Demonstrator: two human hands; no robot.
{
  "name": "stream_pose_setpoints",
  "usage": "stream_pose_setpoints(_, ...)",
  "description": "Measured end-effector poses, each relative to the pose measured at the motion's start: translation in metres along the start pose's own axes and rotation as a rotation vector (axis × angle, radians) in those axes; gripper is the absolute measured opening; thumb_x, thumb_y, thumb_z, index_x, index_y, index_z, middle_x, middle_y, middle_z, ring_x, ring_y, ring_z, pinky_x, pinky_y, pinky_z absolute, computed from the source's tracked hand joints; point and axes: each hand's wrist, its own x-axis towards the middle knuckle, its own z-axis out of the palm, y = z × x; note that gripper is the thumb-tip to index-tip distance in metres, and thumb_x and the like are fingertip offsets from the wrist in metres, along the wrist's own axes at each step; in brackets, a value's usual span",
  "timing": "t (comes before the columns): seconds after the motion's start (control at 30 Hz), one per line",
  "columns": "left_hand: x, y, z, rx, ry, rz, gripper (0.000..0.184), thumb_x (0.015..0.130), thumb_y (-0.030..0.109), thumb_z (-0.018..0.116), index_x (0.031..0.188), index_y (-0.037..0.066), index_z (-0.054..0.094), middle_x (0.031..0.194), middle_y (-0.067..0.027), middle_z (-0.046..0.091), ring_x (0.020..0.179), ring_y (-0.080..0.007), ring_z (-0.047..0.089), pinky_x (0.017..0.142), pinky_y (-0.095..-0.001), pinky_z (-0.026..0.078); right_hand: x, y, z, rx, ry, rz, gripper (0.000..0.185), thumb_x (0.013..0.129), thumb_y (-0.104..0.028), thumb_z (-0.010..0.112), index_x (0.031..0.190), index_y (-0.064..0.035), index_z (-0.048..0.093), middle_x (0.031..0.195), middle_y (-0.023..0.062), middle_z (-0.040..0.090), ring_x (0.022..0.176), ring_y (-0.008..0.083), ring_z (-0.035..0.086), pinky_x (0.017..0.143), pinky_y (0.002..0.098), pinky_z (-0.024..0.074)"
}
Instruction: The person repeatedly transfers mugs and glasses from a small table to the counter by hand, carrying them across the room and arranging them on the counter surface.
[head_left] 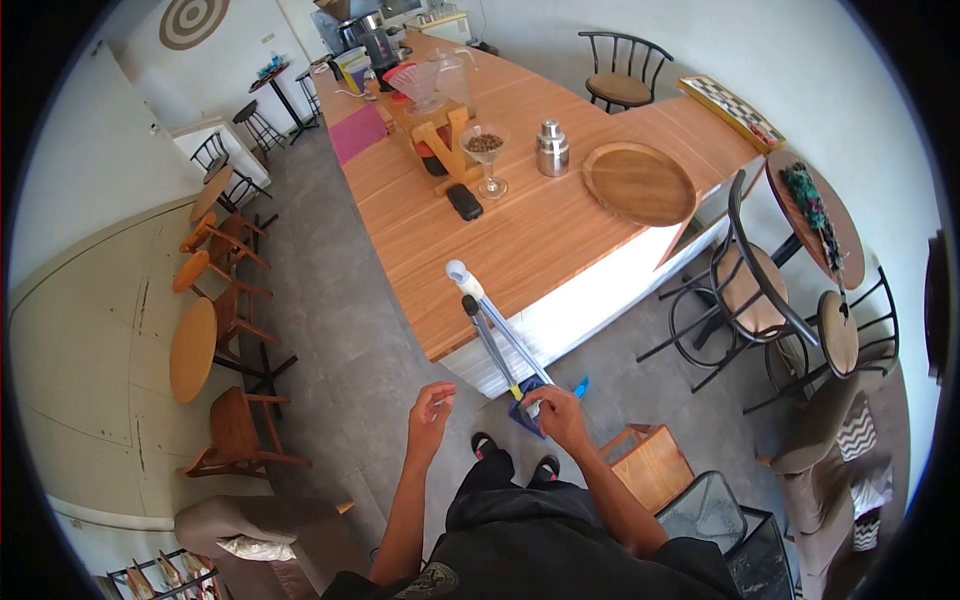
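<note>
My left hand hovers over the grey floor with loosely curled fingers and nothing in it. To the right, my right hand has its fingers bent and slightly apart, and no held thing shows in it. It partly covers a blue long-handled dustpan on the floor. The dustpan's grey handle leans toward the counter corner. Alongside it stands a broom with a pale handle; blue bristles show beyond my right hand.
On the wooden counter stand a glass of brown beans, a metal shaker, a round wooden tray and a black object. A wooden stool is close on my right. Chairs and small tables line both sides.
</note>
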Motion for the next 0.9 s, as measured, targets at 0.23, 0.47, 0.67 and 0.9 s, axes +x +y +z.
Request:
stream_pose_setpoints(0.23, -0.007, 0.016, 0.0, -0.124, -0.025, -0.084, 0.022, 0.101, 0.01, 0.059, 0.121, 0.001, 0.063, 0.12, -0.0076, 0.064, 0.11, -0.0181, 0.064, 0.09, -0.0314, 0.049, -0.024, 0.004, 0.011, 0.019, -0.05, 0.199, 0.02, 0.093, 0.0, 0.052, 0.101, -0.0028, 0.069, 0.058, 0.0013, 0.054, 0.049, 0.0079, 0.052, 0.048, 0.028, 0.0392)
stream_pose_setpoints(0.47, 0.02, 0.011, -0.023, -0.136, -0.116, -0.085, 0.023, 0.101, 0.011, 0.055, 0.12, 0.002, 0.064, 0.12, -0.0085, 0.066, 0.11, -0.0212, 0.066, 0.088, -0.0347, 0.052, -0.03, -0.011, 0.039, 0.018, 0.021, 0.214, 0.018, 0.099, -0.008, 0.054, 0.105, -0.0013, 0.07, 0.069, -0.0009, 0.06, 0.057, 0.005, 0.053, 0.052, 0.0228, 0.0419)
stream_pose_setpoints(0.67, 0.047, -0.001, -0.088, -0.21, -0.22, -0.057, 0.023, 0.102, 0.014, 0.055, 0.119, 0.002, 0.064, 0.12, -0.0092, 0.067, 0.109, -0.0204, 0.066, 0.088, -0.0337, 0.051, -0.01, -0.044, 0.108, 0.075, -0.007, 0.284, 0.021, 0.1, -0.008, 0.051, 0.108, -0.0004, 0.068, 0.071, 0.0004, 0.059, 0.059, 0.0073, 0.056, 0.056, 0.025, 0.046)
stream_pose_setpoints(0.9, 0.076, -0.002, -0.223, -0.236, -0.324, -0.115, 0.022, 0.103, 0.019, 0.057, 0.117, 0.003, 0.064, 0.109, -0.0066, 0.069, 0.102, -0.0162, 0.067, 0.086, -0.031, 0.05, 0.043, -0.068, 0.238, 0.183, 0.088, 0.271, 0.022, 0.101, -0.009, 0.051, 0.108, 0.0027, 0.068, 0.066, 0.002, 0.057, 0.057, 0.009, 0.054, 0.054, 0.026, 0.0441)
